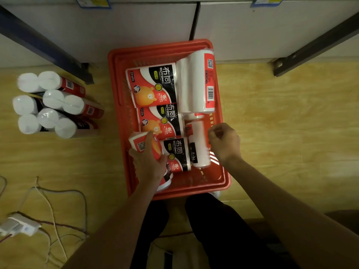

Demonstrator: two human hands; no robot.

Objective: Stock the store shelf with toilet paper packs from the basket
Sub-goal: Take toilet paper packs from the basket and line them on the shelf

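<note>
A red plastic basket (118, 61) sits on the floor in front of me, holding several red, black and white two-roll toilet paper packs (153, 84). My left hand (148, 162) grips one pack (138, 143) at the basket's near left corner, tilted up off the others. My right hand (224, 142) hovers over the basket's right side with its fingers curled in and nothing in them, just above a pack lying on its side (198, 144). The white shelf (116, 30) runs along the top of the view, above the basket.
Several more packs (56, 103) stand stacked on the wooden floor at the left, beside a dark shelf upright (48, 49). A power strip (19, 225) and loose cables lie at the lower left. My legs in dark trousers (213, 230) are just behind the basket.
</note>
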